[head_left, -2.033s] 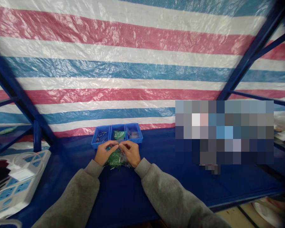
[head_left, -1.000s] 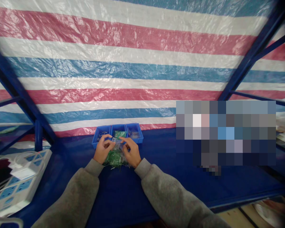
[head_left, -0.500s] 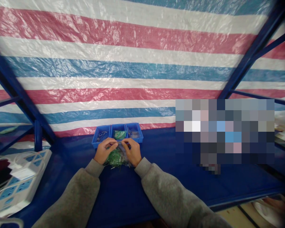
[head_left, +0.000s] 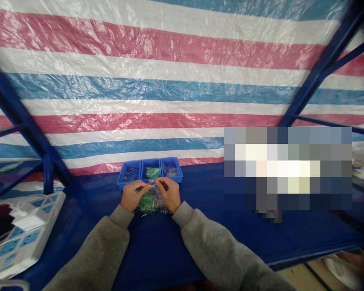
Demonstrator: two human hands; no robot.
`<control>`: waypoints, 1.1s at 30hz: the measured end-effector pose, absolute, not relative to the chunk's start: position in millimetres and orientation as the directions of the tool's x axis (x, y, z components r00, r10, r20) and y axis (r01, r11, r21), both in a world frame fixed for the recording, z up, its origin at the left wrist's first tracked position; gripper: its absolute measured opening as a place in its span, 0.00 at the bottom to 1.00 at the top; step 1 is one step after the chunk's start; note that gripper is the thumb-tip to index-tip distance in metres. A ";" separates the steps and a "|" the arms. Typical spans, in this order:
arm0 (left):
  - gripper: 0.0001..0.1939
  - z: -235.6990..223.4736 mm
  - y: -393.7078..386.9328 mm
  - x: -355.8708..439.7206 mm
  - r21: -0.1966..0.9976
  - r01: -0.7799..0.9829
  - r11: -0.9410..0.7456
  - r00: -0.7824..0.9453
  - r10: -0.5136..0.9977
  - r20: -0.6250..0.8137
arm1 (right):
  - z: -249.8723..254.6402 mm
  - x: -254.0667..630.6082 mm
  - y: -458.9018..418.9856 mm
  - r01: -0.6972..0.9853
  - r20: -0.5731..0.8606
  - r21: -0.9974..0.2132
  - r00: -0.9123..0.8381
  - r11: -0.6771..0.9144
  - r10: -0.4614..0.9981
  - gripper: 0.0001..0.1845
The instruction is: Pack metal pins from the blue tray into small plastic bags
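Green-filled clear plastic bag (head_left: 150, 203) sits on the blue sheet (head_left: 200, 242) dead between my hands, lying crosswise, its bunched top (head_left: 153, 186) rising toward the blue compartment tray (head_left: 130, 182). My left hand (head_left: 132, 201) and right hand (head_left: 170, 195) are both pinching that top, curled inward and nearly meeting, the right sitting closer to it (tricky to judge from out here). Against a second ago the right has closed in from a looser, more open spread
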State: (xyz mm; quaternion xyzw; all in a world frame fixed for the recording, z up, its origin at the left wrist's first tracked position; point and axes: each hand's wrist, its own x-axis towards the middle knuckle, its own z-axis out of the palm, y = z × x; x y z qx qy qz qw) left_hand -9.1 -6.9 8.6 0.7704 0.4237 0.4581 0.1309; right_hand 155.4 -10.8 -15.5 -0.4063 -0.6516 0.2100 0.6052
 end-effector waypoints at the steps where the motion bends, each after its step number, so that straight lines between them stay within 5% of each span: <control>1: 0.12 8.8 -7.3 -8.5 0.587 0.530 -0.611 0.214 0.767 0.605 | -15.4 155.2 -10.9 0.276 0.620 -0.764 0.067 0.582 0.782 0.11; 23: 0.10 6.3 -7.6 -7.7 0.746 0.380 -0.547 0.170 0.834 0.525 | -8.3 155.6 -15.7 0.219 0.625 -0.770 0.071 0.599 0.778 0.12; 33: 0.13 11.3 -9.7 -5.7 0.890 0.241 -0.387 0.093 0.922 0.376 | -12.4 156.4 -13.2 0.263 0.724 -0.654 -0.053 0.709 0.688 0.15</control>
